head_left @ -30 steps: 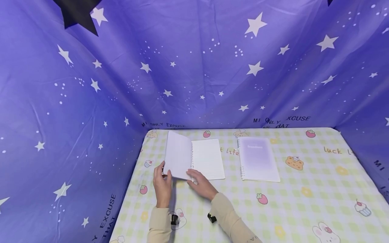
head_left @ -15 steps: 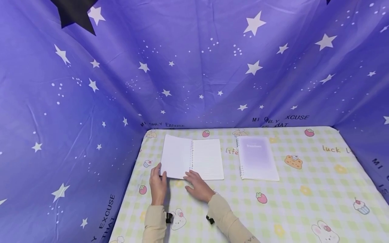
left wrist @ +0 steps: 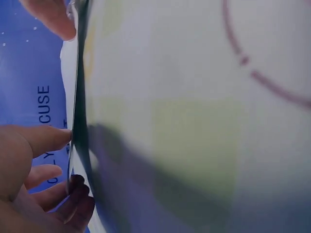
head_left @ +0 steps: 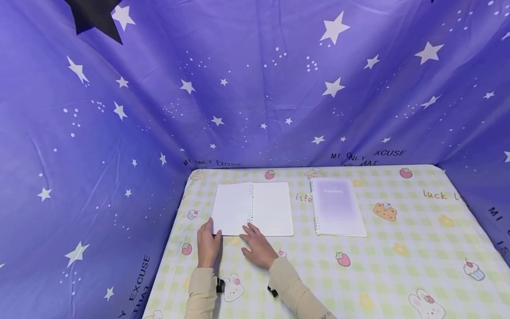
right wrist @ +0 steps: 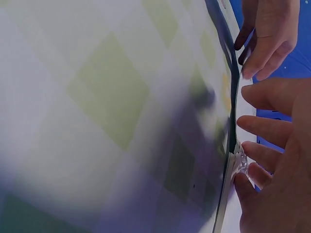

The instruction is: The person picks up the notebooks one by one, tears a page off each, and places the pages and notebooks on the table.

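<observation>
An open spiral notebook (head_left: 272,208) lies on the table, its left cover side (head_left: 231,208) turned out flat with a blank pale face up, its right page ruled. My left hand (head_left: 209,243) holds the lower left corner of that cover side; in the left wrist view the thumb (left wrist: 53,139) is on top and other fingers (left wrist: 77,206) reach under the edge. My right hand (head_left: 259,248) lies at the bottom of the binding with extended fingers; in the right wrist view the fingertips (right wrist: 247,124) rest at the notebook's lower edge, beside the rings (right wrist: 241,162).
A second spiral notebook (head_left: 338,210), with a closed purple gradient cover, lies to the right. A checked cloth (head_left: 398,274) with cartoon prints covers the table. Blue star-patterned curtains (head_left: 259,97) stand behind and at both sides.
The left cover side has come down from a raised slant to lie nearly flat, my left hand moving slightly left and down with it. My right hand has stayed near the binding.
</observation>
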Demonstrator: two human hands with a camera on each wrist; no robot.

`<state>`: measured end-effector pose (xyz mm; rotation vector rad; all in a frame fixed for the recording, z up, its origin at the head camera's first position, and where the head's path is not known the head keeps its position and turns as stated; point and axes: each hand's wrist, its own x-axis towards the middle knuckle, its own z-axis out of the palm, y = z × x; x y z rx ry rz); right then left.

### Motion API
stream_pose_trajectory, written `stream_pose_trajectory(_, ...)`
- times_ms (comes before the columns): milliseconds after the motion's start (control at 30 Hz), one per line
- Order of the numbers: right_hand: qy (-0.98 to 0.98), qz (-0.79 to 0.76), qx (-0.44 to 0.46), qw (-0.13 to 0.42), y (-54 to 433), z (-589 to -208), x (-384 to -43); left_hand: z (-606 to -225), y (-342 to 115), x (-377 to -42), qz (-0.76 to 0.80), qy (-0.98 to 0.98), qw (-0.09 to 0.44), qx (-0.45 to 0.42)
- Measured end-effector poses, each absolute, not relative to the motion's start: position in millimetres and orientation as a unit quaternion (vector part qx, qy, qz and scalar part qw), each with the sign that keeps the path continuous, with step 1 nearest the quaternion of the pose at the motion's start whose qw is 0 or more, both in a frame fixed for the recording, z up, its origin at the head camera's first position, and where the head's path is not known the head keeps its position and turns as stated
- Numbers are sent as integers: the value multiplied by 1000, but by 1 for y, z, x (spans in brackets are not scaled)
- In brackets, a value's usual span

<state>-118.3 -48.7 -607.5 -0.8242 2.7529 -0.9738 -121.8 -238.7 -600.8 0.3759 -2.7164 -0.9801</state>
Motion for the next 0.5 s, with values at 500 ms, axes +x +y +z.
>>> stream_pose_trajectory(500,878,-384,-272,85,-40,-600,-119,-598,-211,-134,-343,-929,102,92)
